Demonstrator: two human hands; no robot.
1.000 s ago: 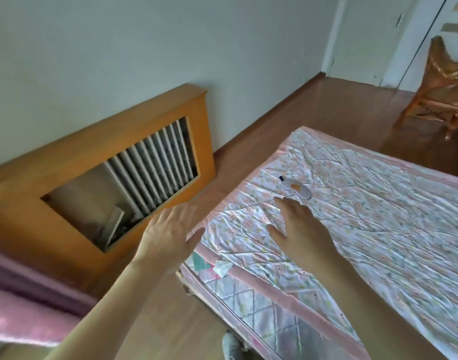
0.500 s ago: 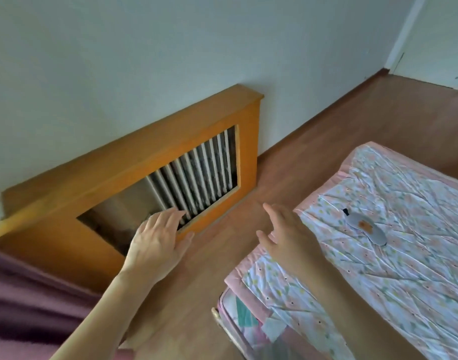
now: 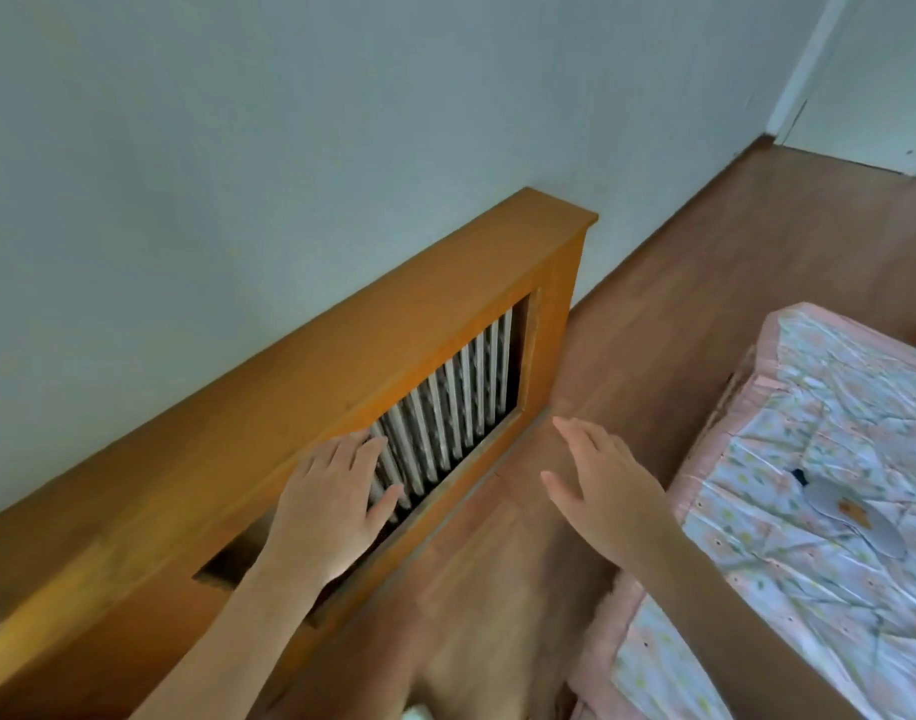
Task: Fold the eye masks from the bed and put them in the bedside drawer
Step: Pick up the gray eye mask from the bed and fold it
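Wooden floor (image 3: 627, 314) runs beside the bed (image 3: 809, 589), where one eye mask (image 3: 856, 517) lies. Left hand (image 3: 331, 504) and right hand (image 3: 609, 485), fingers spread and holding nothing, hover beside the bed.

No text, label, brand, number or sign could be read anywhere in the view. The eye mask (image 3: 856, 517) near the left edge of the bed (image 3: 788, 387) carried only a small orange mark, too blurred to tell if it was any writing.
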